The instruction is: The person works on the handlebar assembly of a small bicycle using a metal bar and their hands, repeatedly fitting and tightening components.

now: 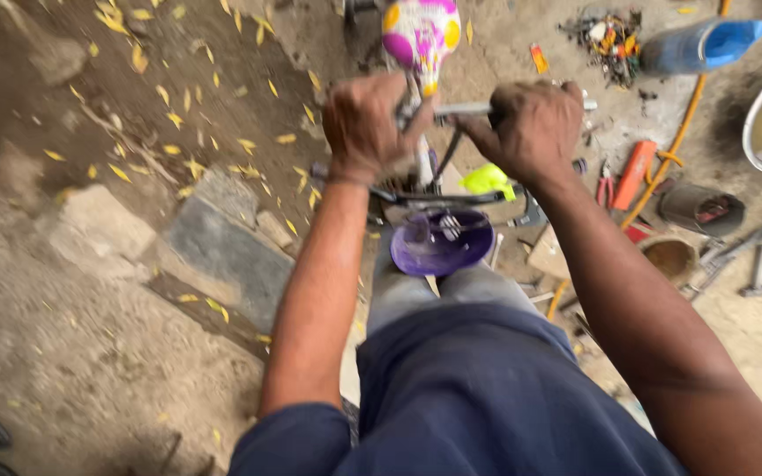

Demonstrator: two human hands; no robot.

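Your left hand [365,128] was clenched around the left end of a grey metal bar [465,109] that ran crosswise just above the centre of the view. Your right hand [529,130] was closed in a fist on the same bar, toward its right end, with a short stub of the bar showing beyond the knuckles at 3 o'clock from that hand. Both forearms reached forward from your dark blue shirt [478,397] at 6 o'clock.

The bar sat at 6 o'clock from a small bicycle saddle [421,31], white with pink and yellow markings, which stood at the top edge at 12 o'clock. Thin dark metal rods of a frame [438,196] ran beneath your hands; how they joined the bar could not be told through the blur. A purple bowl-shaped part [441,241] lay directly below the frame, between your forearms, with small metal pieces inside it. A yellow-green piece [489,181] showed just under your right hand.

Toward 2 o'clock, on the dirt ground [90,353], lay a blue plastic container [703,46], an orange hose [676,141], an orange tool [634,174] and red-handled pliers [606,187]. A grey basin [756,132] cut the right edge at 3 o'clock. Flat stones [222,247] and yellow leaves [169,119] covered the ground from 9 to 11 o'clock.
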